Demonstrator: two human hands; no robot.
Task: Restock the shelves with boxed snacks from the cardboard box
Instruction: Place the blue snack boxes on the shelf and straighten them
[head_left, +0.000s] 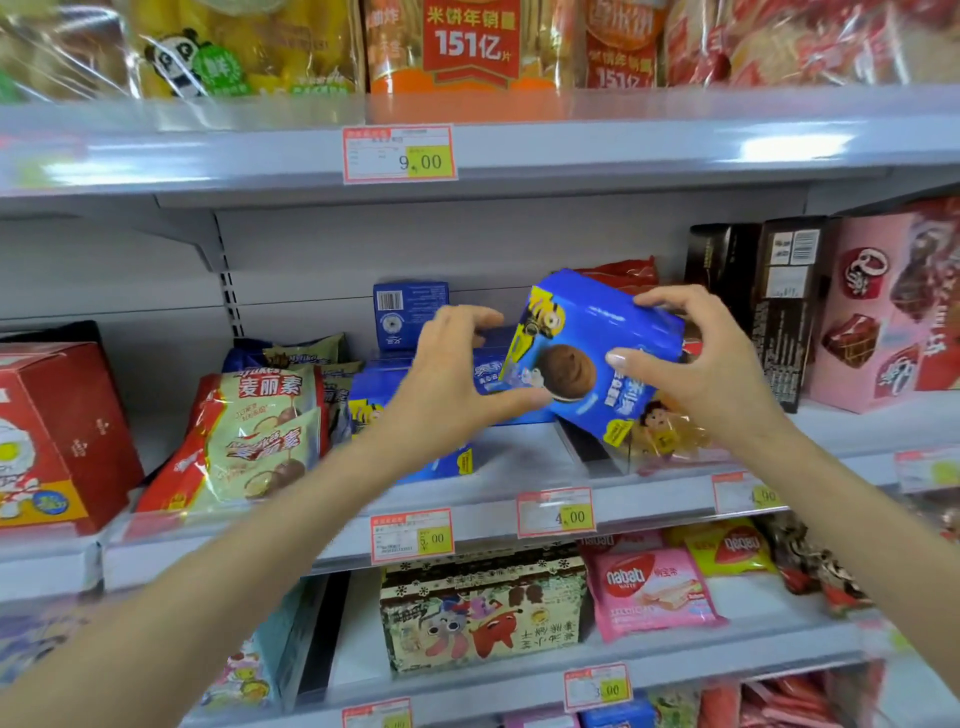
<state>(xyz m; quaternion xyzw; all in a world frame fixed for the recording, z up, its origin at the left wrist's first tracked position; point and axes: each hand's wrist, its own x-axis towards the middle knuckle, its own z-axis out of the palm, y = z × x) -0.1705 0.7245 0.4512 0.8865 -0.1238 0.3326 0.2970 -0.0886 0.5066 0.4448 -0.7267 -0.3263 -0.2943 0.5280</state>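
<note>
A blue boxed cookie snack (587, 332) with a cartoon figure and a dark cookie on its front is tilted above the middle shelf (483, 501). My right hand (717, 364) grips its right end, thumb on the front and fingers over the top edge. My left hand (447, 384) is spread at the box's left side, with the thumb touching its lower left edge and the fingers apart from it. More blue boxes (410, 312) of the same kind stand and lie behind my left hand. The cardboard box is out of view.
Chocolate-ball bags (260, 431) and a red carton (57, 431) fill the shelf's left. A dark box (779, 301) and a pink box (883, 312) stand on the right. The upper shelf (571, 145) hangs close overhead. Below are a patterned box (483, 613) and wafer bags (649, 587).
</note>
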